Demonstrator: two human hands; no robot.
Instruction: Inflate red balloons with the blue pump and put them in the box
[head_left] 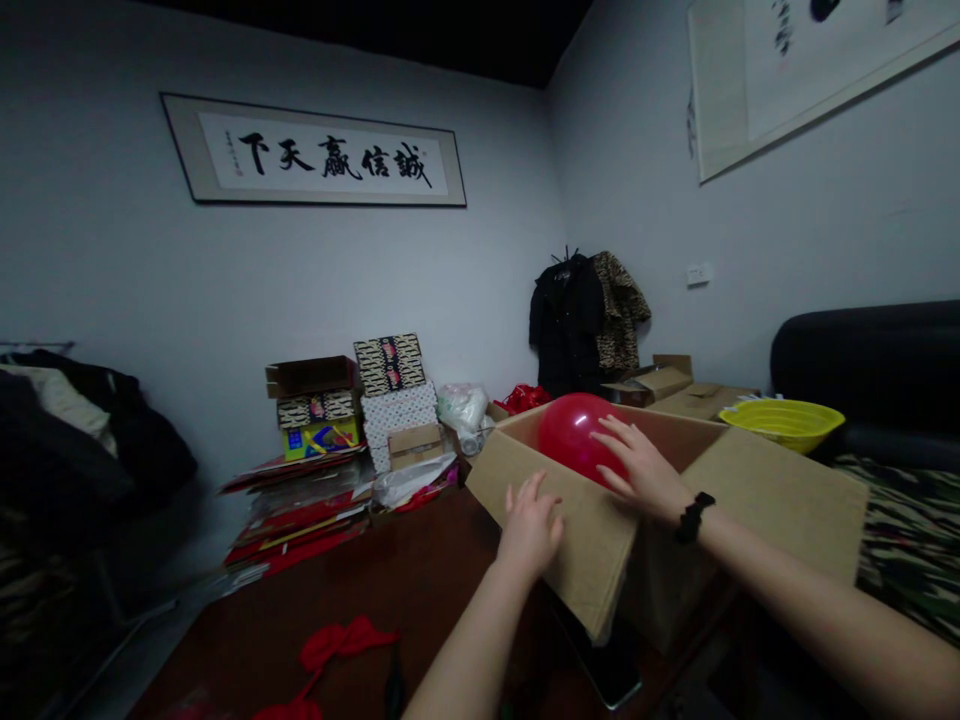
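A shiny red balloon (576,437) sits in the mouth of an open cardboard box (784,490). My right hand (637,465), with a black band on its wrist, lies against the balloon's right side, fingers spread. On the box's near flap rests my left hand (531,525), its fingers apart and slightly bent. The flap slopes outward toward me. How deep the balloon goes into the box is hidden by the flap and my right hand.
Red deflated balloons (341,640) lie on the dark table (397,575). A phone (611,665) is below the box. Patterned boxes (397,420) and red folders (300,520) are stacked behind left. A yellow basket (784,422) stands at right.
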